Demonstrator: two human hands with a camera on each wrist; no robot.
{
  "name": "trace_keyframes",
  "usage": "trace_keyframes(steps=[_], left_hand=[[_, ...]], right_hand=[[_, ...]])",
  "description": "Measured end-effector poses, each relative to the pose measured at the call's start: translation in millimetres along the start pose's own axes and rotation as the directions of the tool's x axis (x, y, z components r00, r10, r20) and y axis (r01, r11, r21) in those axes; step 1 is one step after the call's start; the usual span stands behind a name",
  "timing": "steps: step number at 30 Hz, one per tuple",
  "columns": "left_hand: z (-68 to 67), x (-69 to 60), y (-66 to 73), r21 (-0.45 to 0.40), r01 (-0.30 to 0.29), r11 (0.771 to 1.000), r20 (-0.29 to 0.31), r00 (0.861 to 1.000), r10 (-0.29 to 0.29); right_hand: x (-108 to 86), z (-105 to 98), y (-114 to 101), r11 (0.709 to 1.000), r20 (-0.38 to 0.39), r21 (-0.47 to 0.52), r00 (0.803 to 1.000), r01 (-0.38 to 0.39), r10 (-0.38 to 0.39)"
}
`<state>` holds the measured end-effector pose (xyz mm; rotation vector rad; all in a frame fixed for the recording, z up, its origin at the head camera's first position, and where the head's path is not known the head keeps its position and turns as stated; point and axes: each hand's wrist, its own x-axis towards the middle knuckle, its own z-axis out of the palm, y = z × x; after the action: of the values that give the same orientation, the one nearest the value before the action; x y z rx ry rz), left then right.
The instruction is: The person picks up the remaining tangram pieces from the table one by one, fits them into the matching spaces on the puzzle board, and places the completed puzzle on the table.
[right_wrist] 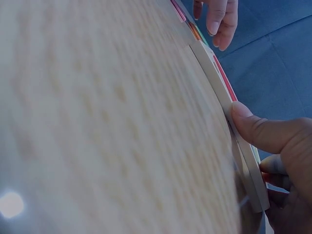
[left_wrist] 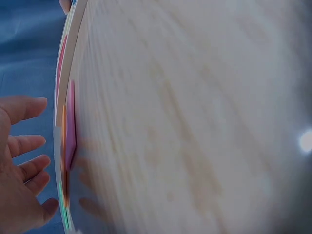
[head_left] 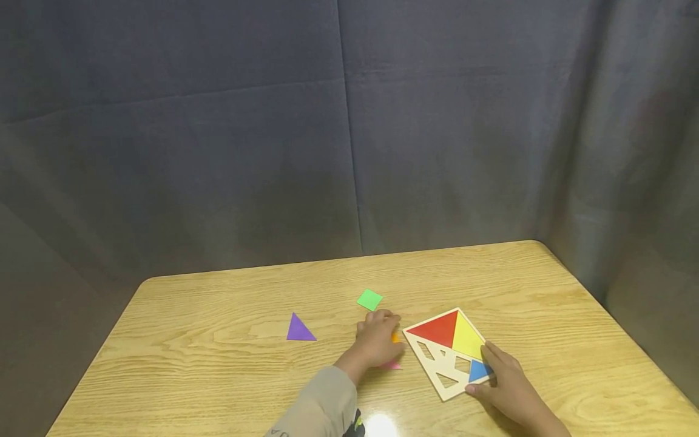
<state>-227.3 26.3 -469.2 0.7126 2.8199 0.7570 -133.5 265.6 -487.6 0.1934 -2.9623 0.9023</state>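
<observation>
My left hand hovers over an orange piece and a pink piece, both partly hidden by it. In the left wrist view its fingers are spread, apart from the pink piece. A wooden tangram board lies tilted to the right of that hand. Set in it are a red triangle, a yellow triangle and a blue piece; several cut-outs show in its lower left part. My right hand grips the board's right corner, thumb along the near edge and fingers on the far side.
A green square lies just beyond the left hand. Farther left is a purple triangle. All of this is on a wooden table, with a dark grey curtain behind it.
</observation>
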Motion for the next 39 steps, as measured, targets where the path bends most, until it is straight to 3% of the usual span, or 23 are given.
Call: trace_keyframes(steps=[14, 39], left_hand=[[-2.4, -1.5, -12.2, -0.003, 0.034, 0.999, -0.004, 0.999, -0.034], [-7.7, 8.1, -29.4, 0.02, 0.051, 0.999, -0.002, 0.999, -0.051]], right_hand=[[0.8, -0.7, -0.5, 1.0, 0.007, 0.006, 1.0, -0.013, 0.013], [-0.3, 0.0, -1.1, 1.0, -0.015, 0.011, 1.0, -0.006, 0.006]])
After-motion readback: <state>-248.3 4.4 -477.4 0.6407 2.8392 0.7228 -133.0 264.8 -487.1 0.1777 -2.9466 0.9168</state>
